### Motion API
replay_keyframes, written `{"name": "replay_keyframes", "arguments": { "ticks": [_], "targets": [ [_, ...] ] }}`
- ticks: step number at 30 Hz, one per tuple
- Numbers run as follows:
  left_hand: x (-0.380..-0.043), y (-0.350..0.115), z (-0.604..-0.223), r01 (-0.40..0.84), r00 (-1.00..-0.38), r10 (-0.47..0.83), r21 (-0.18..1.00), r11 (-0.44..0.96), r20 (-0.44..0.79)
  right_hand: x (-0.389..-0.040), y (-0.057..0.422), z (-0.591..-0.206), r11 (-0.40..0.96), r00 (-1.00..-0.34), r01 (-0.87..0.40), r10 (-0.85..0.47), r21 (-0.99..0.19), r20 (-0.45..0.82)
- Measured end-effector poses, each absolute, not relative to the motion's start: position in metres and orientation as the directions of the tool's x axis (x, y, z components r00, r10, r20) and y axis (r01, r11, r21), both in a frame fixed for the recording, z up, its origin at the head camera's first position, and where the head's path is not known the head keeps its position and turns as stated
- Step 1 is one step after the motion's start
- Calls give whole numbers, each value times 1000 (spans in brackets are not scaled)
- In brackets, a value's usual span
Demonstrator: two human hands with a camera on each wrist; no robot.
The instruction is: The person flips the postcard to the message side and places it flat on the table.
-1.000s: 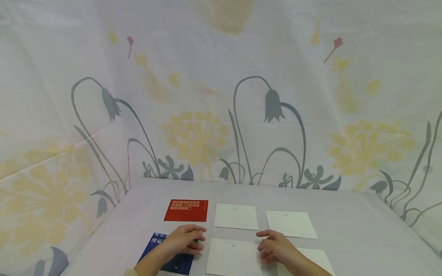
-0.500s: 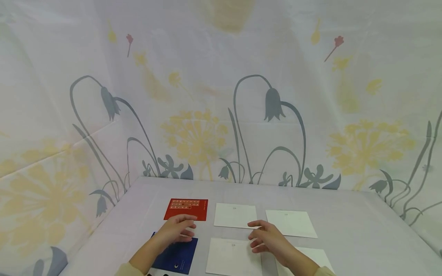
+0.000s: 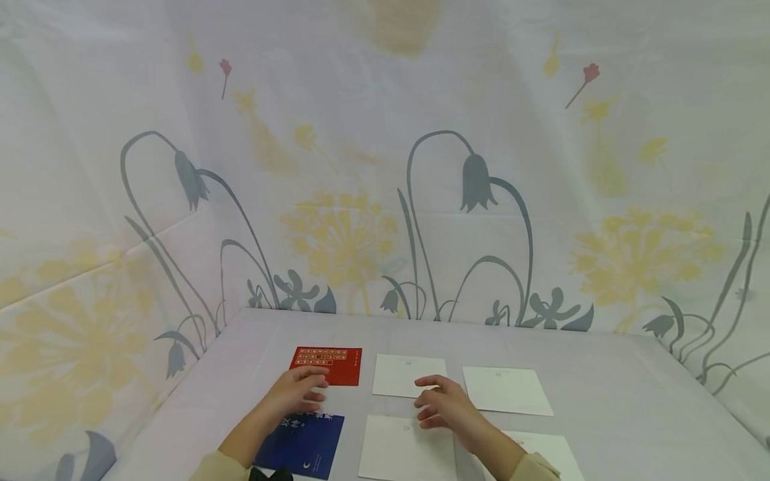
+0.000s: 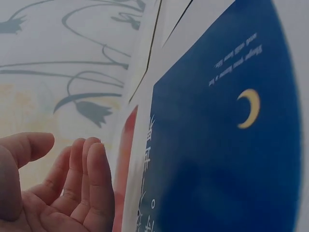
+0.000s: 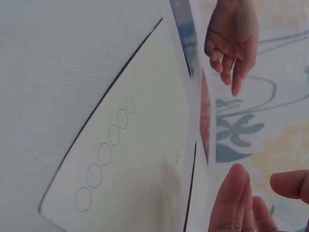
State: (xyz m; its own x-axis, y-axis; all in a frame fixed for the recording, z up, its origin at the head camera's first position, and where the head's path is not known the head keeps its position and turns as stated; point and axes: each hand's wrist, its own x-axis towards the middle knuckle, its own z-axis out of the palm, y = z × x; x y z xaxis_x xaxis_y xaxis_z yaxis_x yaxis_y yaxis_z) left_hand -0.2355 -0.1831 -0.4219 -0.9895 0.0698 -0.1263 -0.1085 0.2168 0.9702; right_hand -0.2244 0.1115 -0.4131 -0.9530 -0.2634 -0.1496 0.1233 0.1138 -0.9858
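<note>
My left hand (image 3: 296,391) hovers with loosely bent fingers between a red card (image 3: 344,367) and a dark blue card (image 3: 309,447), overlapping the red one's lower left corner in the head view. A yellow crescent and white lettering mark the blue card, seen large in the left wrist view, where the left palm (image 4: 63,208) holds nothing. Over the top right of the front white card (image 3: 397,447) is my right hand (image 3: 444,406), fingers relaxed and thumb apart. That card shows a row of printed circles (image 5: 114,135) in the right wrist view.
Other white cards lie around: one at back middle (image 3: 400,375), one at back right (image 3: 508,391), and one at front right (image 3: 547,451), partly behind the right forearm. A pale cloth covers the table (image 3: 650,414). Flower-printed curtains (image 3: 373,167) rise behind and at the sides.
Both hands have drifted left, the left one also away from me toward the red card, baring more of the blue card's lettering. The cards have stayed in place.
</note>
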Motion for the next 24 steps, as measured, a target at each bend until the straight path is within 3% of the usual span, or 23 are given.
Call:
{"name": "replay_keyframes", "arguments": {
  "ticks": [24],
  "targets": [
    [-268, -199, -425, -113, -992, -77, 960, 256, -96, -263, 55, -407, 84, -977, 79, -191, -993, -94]
  ]
}}
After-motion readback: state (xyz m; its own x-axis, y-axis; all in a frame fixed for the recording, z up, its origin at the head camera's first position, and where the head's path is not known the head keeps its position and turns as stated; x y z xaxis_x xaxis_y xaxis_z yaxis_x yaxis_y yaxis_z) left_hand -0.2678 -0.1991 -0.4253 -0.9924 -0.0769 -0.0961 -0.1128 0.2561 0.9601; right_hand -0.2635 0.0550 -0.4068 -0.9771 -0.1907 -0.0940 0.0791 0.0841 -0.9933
